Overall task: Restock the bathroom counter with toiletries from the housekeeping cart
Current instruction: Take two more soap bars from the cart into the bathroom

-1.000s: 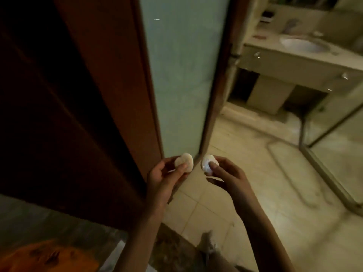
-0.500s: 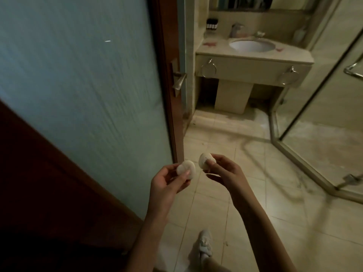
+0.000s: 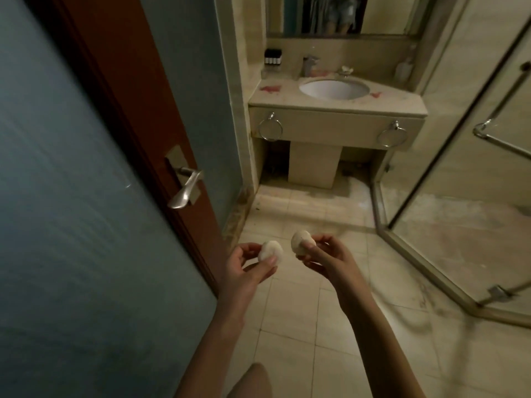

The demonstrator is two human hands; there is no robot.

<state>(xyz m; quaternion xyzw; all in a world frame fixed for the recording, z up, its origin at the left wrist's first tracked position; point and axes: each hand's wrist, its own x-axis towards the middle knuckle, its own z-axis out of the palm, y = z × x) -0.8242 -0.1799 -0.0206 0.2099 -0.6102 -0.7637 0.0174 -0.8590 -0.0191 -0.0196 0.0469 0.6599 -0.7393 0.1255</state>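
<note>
We carry two small round white toiletries. The left soap (image 3: 270,251) is pinched in our left grip (image 3: 244,271) and the right soap (image 3: 301,242) in our right grip (image 3: 330,259), close together but apart, well short of the bench (image 3: 287,100). Neither is set down there yet; only dark bottles (image 3: 272,56) stand at its back left corner. Fetching looks done to us, and placing remains. Half a second ago the bench sat further off; now it shows fuller ahead, and the door (image 3: 86,196) has swung wider to its left.
</note>
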